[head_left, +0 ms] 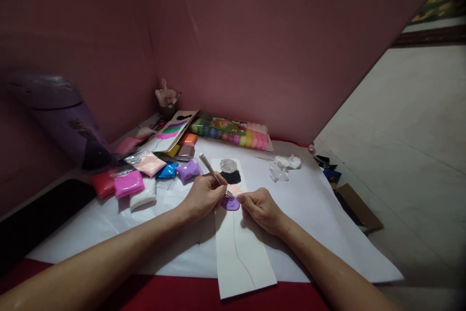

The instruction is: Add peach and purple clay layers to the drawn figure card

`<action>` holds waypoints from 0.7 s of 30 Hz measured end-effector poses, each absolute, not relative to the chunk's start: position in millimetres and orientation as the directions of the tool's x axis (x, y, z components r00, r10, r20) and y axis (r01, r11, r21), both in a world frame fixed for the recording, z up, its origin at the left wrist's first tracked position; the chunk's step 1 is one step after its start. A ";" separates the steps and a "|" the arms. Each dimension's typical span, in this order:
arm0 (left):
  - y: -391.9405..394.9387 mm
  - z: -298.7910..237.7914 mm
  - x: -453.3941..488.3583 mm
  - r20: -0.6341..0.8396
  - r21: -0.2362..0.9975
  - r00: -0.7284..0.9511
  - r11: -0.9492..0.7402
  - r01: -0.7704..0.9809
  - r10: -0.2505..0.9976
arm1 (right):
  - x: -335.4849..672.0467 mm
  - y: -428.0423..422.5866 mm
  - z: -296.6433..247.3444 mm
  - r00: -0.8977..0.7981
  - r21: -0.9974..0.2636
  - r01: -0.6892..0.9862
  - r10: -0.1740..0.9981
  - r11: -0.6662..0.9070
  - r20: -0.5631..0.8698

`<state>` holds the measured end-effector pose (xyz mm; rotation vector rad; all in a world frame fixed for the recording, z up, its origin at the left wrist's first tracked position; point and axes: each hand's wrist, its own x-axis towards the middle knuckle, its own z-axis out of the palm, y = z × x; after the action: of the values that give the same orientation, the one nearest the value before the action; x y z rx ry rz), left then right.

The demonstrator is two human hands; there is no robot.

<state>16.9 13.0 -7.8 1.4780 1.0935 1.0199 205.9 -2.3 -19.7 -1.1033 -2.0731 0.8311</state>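
My left hand [205, 195] is closed round the handle of a silver fork [211, 169]. The fork's tines rest on a purple patch of clay [230, 204] on a long white card [244, 257]. My right hand [262, 208] is closed, thumb and finger together at the right edge of the purple patch; whether anything is between them is hidden. Above the purple lie a pale peach patch [236, 188], a black patch [230, 177] and a grey textured patch [228, 165]. A thin wavy pencil line runs down the lower card.
Several clay packets [129, 184] lie to the left, before a second decorated card [171, 131]. A multicoloured clay pack [233, 132] lies along the wall. Crumpled clear plastic [286, 165] sits at right. A purple bottle-like container [69, 122] stands far left, near a dark object [43, 219].
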 end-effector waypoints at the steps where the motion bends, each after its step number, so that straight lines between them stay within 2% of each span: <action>1: 12.9 -7.8 17.1 0.067 0.985 0.233 -0.102 0.139 0.970 | 205.9 -2.1 -19.9 -0.443 -0.764 0.463 0.864 0.450 0.240; 14: 15.3 -10.0 15.7 0.098 0.970 0.246 -0.148 0.192 0.964 | 206.3 -1.6 -19.5 -0.440 -0.739 0.497 0.866 0.455 0.238; 21: 17.3 -9.6 13.6 0.115 0.961 0.263 -0.174 0.216 0.958 | 206.9 -2.5 -21.0 -0.477 -0.671 0.532 0.838 0.516 0.266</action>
<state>13.6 17.3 -9.6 1.6022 1.1125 1.0000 206.9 -2.5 -21.0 -1.1121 -2.1806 0.6902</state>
